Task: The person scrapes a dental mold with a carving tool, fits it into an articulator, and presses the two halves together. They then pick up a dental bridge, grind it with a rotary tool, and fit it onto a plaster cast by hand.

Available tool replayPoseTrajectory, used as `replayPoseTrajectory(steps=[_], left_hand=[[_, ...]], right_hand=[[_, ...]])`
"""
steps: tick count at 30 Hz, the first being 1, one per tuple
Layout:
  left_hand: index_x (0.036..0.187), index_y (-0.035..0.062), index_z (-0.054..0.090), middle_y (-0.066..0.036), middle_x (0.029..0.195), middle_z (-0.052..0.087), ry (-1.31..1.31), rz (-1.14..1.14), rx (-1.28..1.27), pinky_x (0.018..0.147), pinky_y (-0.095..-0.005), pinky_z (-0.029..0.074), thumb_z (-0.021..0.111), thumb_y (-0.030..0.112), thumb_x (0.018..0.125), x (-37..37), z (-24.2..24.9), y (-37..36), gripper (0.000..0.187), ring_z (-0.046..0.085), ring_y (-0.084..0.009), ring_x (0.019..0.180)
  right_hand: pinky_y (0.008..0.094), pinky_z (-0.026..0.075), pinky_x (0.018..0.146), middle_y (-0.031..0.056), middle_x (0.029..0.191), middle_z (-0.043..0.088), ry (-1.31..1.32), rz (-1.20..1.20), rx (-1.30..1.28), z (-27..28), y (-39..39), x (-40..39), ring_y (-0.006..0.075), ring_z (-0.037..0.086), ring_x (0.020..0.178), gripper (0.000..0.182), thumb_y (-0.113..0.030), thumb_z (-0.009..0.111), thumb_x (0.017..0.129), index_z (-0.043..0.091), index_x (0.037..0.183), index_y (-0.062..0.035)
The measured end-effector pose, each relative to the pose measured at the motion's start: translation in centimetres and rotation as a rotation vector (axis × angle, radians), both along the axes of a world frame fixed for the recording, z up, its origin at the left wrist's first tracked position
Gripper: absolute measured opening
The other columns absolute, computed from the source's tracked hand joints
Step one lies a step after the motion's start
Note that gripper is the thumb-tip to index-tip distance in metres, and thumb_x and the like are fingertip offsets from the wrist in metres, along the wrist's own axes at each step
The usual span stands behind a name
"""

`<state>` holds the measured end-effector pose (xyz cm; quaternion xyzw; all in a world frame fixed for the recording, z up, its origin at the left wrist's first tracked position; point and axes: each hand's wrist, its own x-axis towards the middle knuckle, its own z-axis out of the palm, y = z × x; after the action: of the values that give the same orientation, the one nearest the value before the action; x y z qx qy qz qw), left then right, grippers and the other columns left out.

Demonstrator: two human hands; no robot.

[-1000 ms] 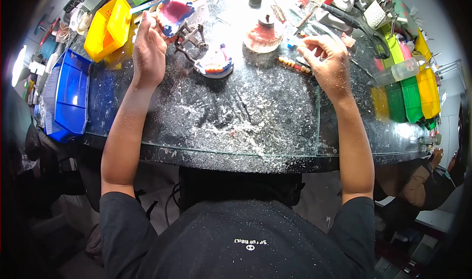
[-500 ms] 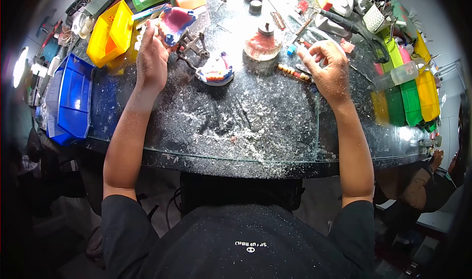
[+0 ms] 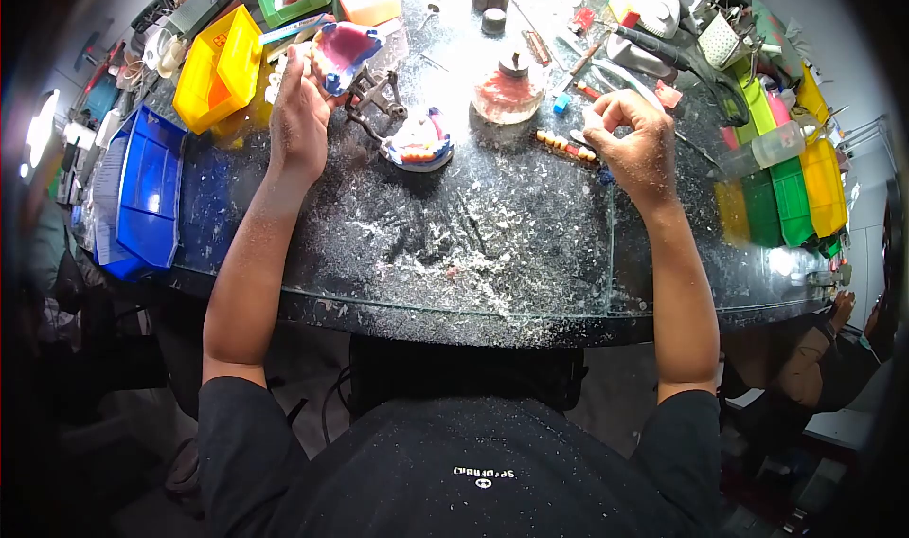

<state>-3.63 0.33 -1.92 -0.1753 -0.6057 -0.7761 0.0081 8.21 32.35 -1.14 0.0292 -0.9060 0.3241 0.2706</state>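
Note:
My left hand (image 3: 301, 126) grips the raised upper part of a metal dental articulator (image 3: 379, 98), its fingers partly hidden behind it. A pink and blue dental model (image 3: 345, 53) sits on that upper part. The lower model (image 3: 418, 142), with teeth and blue material along its rim, rests on the table below. To the right, my right hand (image 3: 632, 142) is closed, thumb and fingertips pinched together beside a strip of denture teeth (image 3: 564, 145). What lies in the pinch is too small to name. A small blue block (image 3: 561, 103) is just left of these fingers.
White shavings (image 3: 454, 263) cover the dark tabletop (image 3: 237, 244). A glass burner with pinkish contents (image 3: 508, 93) stands between the hands. Yellow (image 3: 213, 74) and blue (image 3: 142, 192) bins line the left; green bins (image 3: 793, 197) and a clear bottle (image 3: 772, 150) stand right. A black-handled handpiece (image 3: 653, 45) lies behind.
My right hand's fingers have closed into a pinch near the teeth strip. The left hand and the articulator's upper part have shifted slightly, while the lower model stays on the table.

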Motion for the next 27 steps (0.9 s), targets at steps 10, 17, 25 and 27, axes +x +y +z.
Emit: replayPoseTrajectory(steps=[10, 17, 25, 27], left_hand=[[0.142, 0.0090, 0.031, -0.008, 0.136, 0.047, -0.026, 0.036, -0.016, 0.087, -0.0353, 0.046, 0.031, 0.048, 0.100, 0.5, 0.5, 0.4, 0.058, 0.051, -0.0166, 0.116], [0.147, 0.0102, 0.022, -0.006, 0.143, 0.029, -0.024, -0.045, 0.055, 0.099, -0.0445, 0.036, 0.044, 0.047, 0.097, 0.2, -0.5, -0.4, 0.065, 0.036, -0.0152, 0.128], [0.136, 0.0079, 0.035, -0.006, 0.126, 0.046, -0.041, 0.087, 0.080, 0.100, -0.0362, 0.037, 0.048, 0.041, 0.097, -0.5, -0.3, -0.6, 0.052, 0.046, -0.0158, 0.116], [0.121, 0.0085, 0.042, -0.005, 0.114, 0.050, -0.028, 0.154, 0.049, 0.093, -0.0319, 0.038, 0.049, 0.034, 0.097, -1.1, -0.5, -0.9, 0.035, 0.050, -0.0136, 0.103]], right_hand=[[0.0297, 0.050, 0.062, 0.0087, 0.071, 0.062, -0.040, 0.004, -0.001, -0.4, 0.1, -0.3, 0.0172, 0.062, 0.065, 0.017, -0.007, 0.073, 0.067, 0.058, 0.073, -0.0017], [0.0288, 0.050, 0.062, 0.0089, 0.078, 0.065, -0.053, -0.039, -0.013, -0.4, 0.0, -0.4, 0.0170, 0.064, 0.069, 0.015, -0.011, 0.072, 0.076, 0.062, 0.083, -0.0022], [0.0303, 0.051, 0.062, 0.0097, 0.083, 0.063, 0.024, -0.119, -0.016, -0.6, 0.0, -0.7, 0.0173, 0.065, 0.073, 0.017, -0.015, 0.070, 0.084, 0.063, 0.090, -0.0006], [0.0299, 0.051, 0.064, 0.0102, 0.085, 0.062, 0.034, -0.113, 0.038, -0.5, 0.4, -0.6, 0.0180, 0.063, 0.071, 0.012, -0.011, 0.064, 0.088, 0.062, 0.092, -0.0002]])
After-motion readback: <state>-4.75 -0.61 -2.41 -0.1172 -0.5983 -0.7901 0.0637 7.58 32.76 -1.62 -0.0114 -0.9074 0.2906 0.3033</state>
